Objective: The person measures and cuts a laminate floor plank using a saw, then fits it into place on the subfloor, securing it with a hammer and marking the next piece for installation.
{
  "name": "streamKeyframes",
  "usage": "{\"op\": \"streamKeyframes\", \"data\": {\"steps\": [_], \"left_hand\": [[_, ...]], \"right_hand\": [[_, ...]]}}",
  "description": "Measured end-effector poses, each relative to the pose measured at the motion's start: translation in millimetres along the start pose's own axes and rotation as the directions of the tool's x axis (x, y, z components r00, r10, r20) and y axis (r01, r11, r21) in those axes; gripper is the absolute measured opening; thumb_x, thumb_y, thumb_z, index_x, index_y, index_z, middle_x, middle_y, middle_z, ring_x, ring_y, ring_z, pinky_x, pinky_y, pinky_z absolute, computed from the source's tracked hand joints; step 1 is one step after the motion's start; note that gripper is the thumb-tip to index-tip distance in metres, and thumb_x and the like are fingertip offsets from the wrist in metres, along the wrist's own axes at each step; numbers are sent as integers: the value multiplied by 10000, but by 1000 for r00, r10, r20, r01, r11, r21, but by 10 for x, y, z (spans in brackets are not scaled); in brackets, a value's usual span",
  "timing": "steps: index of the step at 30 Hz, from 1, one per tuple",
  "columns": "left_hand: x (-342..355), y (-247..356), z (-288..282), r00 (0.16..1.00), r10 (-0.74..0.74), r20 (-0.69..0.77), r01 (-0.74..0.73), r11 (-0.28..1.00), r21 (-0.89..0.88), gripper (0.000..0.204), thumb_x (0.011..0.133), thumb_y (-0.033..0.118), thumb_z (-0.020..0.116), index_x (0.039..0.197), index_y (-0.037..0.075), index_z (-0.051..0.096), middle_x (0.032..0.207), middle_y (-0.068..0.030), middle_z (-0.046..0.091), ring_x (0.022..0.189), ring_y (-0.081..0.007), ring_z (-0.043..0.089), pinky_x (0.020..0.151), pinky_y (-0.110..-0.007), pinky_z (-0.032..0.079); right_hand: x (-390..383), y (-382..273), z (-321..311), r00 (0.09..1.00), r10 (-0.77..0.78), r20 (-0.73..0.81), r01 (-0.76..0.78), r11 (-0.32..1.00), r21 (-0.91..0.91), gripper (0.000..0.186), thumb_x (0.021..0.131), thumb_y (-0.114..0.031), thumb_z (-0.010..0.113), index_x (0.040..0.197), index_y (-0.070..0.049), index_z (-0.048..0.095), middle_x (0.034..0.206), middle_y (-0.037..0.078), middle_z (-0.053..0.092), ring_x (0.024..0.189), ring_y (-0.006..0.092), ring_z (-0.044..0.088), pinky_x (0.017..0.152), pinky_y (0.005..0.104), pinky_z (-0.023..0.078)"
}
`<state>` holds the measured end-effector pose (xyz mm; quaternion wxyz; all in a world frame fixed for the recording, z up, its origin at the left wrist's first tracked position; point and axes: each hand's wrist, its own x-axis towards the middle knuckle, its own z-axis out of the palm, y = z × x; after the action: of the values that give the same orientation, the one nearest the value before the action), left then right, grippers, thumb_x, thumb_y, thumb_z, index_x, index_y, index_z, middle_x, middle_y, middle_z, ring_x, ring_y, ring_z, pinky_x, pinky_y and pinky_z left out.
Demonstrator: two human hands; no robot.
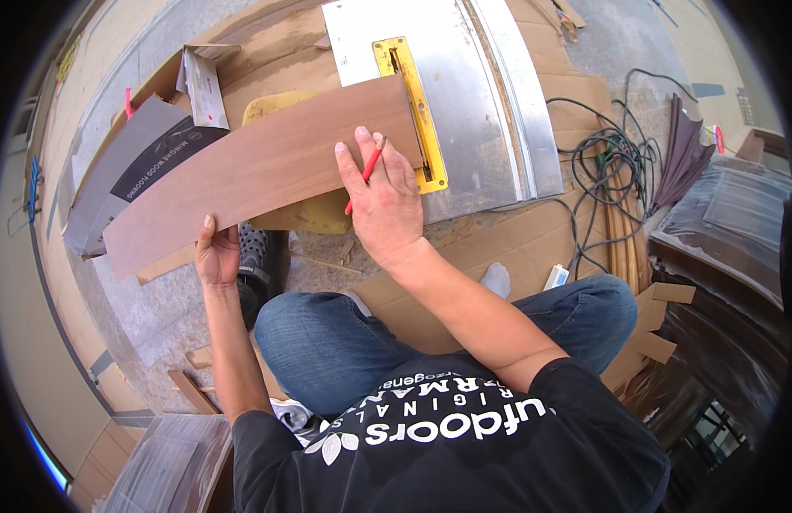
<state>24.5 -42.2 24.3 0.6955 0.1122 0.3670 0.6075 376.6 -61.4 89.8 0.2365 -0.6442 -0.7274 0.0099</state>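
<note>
A long reddish-brown wood plank [268,167] lies slanted across the upper middle, its right end on the metal top of a table saw [477,128]. That end meets the yellow insert plate [428,128] around the blade slot. My left hand [217,254] grips the plank's near edge toward its left end, thumb on top and fingers underneath. A red pencil [373,162] is held between the fingers of my right hand [386,209], which rests on the plank close to the saw.
An opened flooring carton [148,145] stands at the left, beyond the plank. Coiled black cable [614,162] and a folded dark umbrella [680,154] lie at the right. Plastic-wrapped dark panels [729,231] are stacked at far right. Cardboard sheets [464,256] cover part of the floor.
</note>
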Motion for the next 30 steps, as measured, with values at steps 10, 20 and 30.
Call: {"op": "streamKeyframes", "data": {"steps": [10, 20, 30], "left_hand": [[-25, 7, -26, 1000, -8, -1, 8, 1000, 1, 348, 1025, 88, 650, 1361, 8, 609, 1344, -121, 691, 1258, -252, 663, 1098, -427, 570], [-19, -13, -37, 999, 17, -34, -17, 1000, -1, 339, 1020, 77, 652, 1352, 15, 614, 1334, -109, 693, 1265, -251, 655, 1104, -427, 562], [-81, 2, -194, 995, 55, -82, -54, 999, 8, 349, 1027, 98, 646, 1365, 18, 604, 1347, -112, 684, 1274, -250, 647, 1091, -421, 568]], "right_hand": [[-14, -1, -15, 1000, -7, 13, 8, 1000, -11, 474, 958, -144, 557, 1428, -99, 603, 1541, 172, 522, 1411, 337, 457, 1187, 438, 366], [5, -8, -38, 1000, 2, 6, -2, 1000, 21, 512, 922, -103, 579, 1432, -121, 617, 1539, 163, 521, 1379, 357, 489, 1157, 455, 389], [19, -61, 22, 999, -41, 8, 41, 999, 2, 522, 912, -113, 595, 1433, -130, 617, 1532, 155, 535, 1380, 337, 493, 1177, 446, 369]]}}
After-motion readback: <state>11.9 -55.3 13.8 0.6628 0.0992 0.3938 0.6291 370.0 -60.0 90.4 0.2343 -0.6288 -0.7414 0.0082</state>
